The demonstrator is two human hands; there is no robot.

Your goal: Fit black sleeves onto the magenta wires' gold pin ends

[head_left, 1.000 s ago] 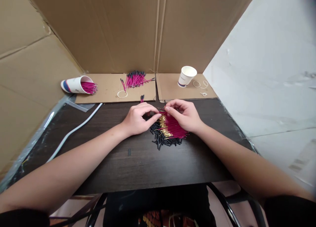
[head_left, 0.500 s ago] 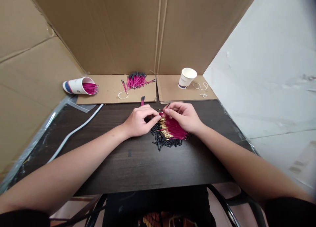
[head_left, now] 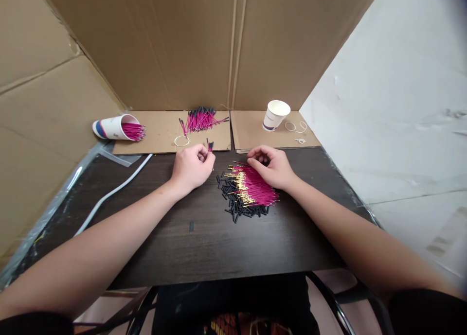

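Note:
My left hand (head_left: 193,167) is closed in a pinch, left of the wire pile. Its fingertips hold a magenta wire with a black sleeve (head_left: 208,142) beside a small bunch of sleeved wires (head_left: 211,146), which it partly hides. My right hand (head_left: 272,167) has curled fingers, thumb and forefinger together at the upper edge of a pile of magenta wires (head_left: 259,186) with gold pin ends. A thin wire (head_left: 239,163) lies by those fingertips; whether they grip it is unclear. Loose black sleeves (head_left: 233,206) lie around and under the pins.
A tipped paper cup (head_left: 111,127) full of magenta wires lies at the left. Sleeved wires (head_left: 201,118) and a rubber band (head_left: 181,140) rest on the cardboard. Another paper cup (head_left: 276,115) stands at the right near rubber bands (head_left: 300,141). A pale tube (head_left: 113,191) crosses the table.
My left hand has moved left, from the pins to the small bunch. The sleeved wire that was in my right fingers is gone from there. My right hand has shifted only slightly.

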